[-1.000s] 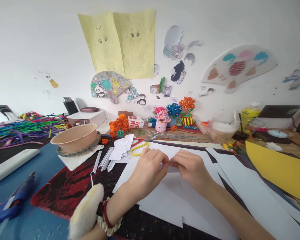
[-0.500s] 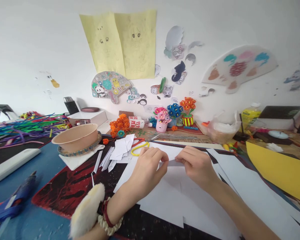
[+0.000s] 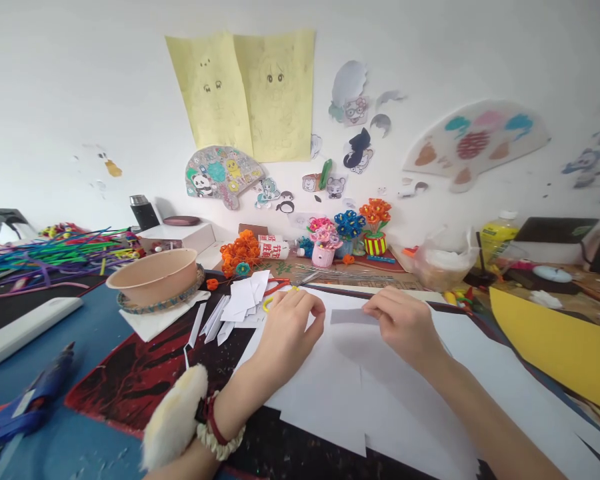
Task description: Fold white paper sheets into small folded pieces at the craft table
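Paper cut-outs, two yellow sketch sheets point(image 3: 245, 93) and a painted fan point(image 3: 475, 137) cover the white wall behind a crowded craft worktop point(image 3: 105, 383). At its centre, the right hand point(image 3: 405, 325) pinches one end of a small grey-white paper strip point(image 3: 351, 317) between thumb and fingertips, holding it just above large white sheets point(image 3: 360, 393) spread over the dark surface. The strip is a short, flat rectangle, shaded grey against the brighter paper beneath, its long edges running left to right. The left hand point(image 3: 290, 333) rests loosely curled on the sheets just left of the strip, apart from it and gripping nothing; yellow-handled scissors point(image 3: 275, 297) lie partly hidden behind its knuckles. A pile of folded white paper pieces point(image 3: 243, 300) sits beside the scissors. Farther left stand a tan bowl point(image 3: 153, 275), a heap of coloured pipe cleaners point(image 3: 55, 253) and a blue glue gun point(image 3: 27, 407). Small pots of pipe-cleaner flowers point(image 3: 347, 230) line the wall, and a yellow card sheet point(image 3: 560, 347) lies at right.
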